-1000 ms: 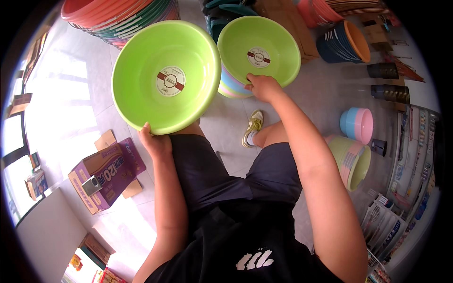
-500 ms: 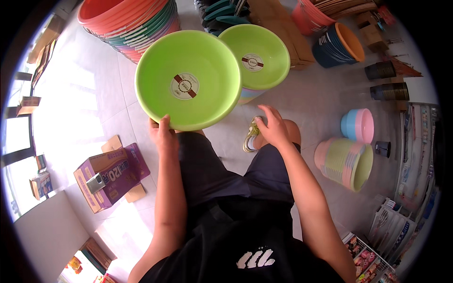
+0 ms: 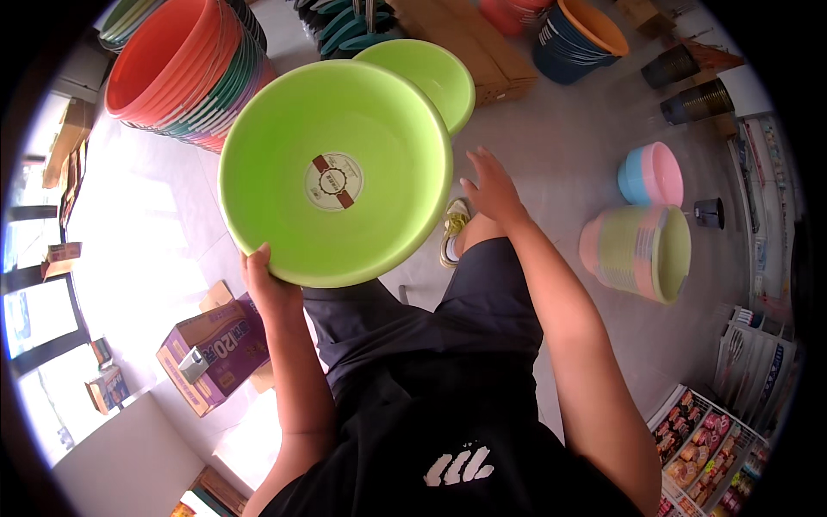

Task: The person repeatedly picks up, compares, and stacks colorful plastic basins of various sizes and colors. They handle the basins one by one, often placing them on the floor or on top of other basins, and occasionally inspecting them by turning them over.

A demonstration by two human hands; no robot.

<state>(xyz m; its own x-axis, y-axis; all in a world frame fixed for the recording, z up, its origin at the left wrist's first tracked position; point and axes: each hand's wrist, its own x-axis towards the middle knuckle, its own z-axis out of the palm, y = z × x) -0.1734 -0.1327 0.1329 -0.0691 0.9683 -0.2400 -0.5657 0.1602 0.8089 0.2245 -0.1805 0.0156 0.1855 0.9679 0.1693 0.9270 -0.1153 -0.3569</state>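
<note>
**Green basin held up in one hand**

Overhead, the person's left hand (image 3: 269,289) grips the lower rim of a lime-green basin (image 3: 336,172), thumb over the edge and fingers hidden behind it. The basin is tilted so its inside faces the camera, and a round label with a brown band sits at the centre of its floor. It is held above the person's dark shorts (image 3: 413,319), off the floor.

The right hand (image 3: 491,189) is empty, fingers spread loosely, palm down. It hovers just beside the basin's right rim, not touching it, above the knee and a pale shoe (image 3: 454,231).

Behind the held basin, partly covered by it, a second green basin (image 3: 435,73) shows its upper right part; whether it rests on a stack cannot be told. To the upper left lies a stack of tubs (image 3: 185,77), orange on the inside, with green and red rims showing along the side. A flat brown carton (image 3: 469,43) lies beyond the second basin, and a dark blue bucket stack (image 3: 573,39) with an orange top stands further right.

On the right, a pink and blue bucket (image 3: 650,177) stands near a stack of pastel buckets (image 3: 642,252) lying tilted on the grey floor (image 3: 568,129). At lower left, a purple box (image 3: 215,353) sits near the left elbow.
</note>
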